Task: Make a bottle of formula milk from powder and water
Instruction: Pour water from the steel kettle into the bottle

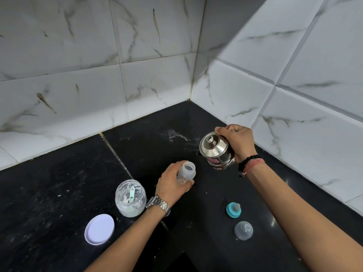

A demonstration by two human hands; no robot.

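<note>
Nearest on the black bench [59,183], a white jar lid [99,229] lies flat at the left, and well to its right a clear domed bottle cap [243,230] sits beside a teal ring with a teat [233,210] just behind it. Between these two groups, both forearms reach forward from the lower edge. A clear jar [130,198] stands open just beyond the lid, white powder clinging to its walls and lying in its base, with a pale green scoop [131,194] leaning inside. Right of the jar, the left hand [172,185], a metal watch [158,204] on its wrist, wraps its fingers [177,165] and thumb around the lower body of a small baby bottle [186,172], which stands upright on the bench with its mouth open. Whether anything is in the bottle cannot be told. Just beyond and to the right, the right hand [238,141], with black beads and pink thread [250,164] on the wrist, has its fingers curled closed around the handle of a steel kettle [215,149], held above the bench and tilted so its lidded top faces the camera and its spout points down toward the bottle's mouth, near it but apart. Farther back, a pale smear [176,135] marks the bench before the corner where the white marbled wall tiles [137,55] meet.
</note>
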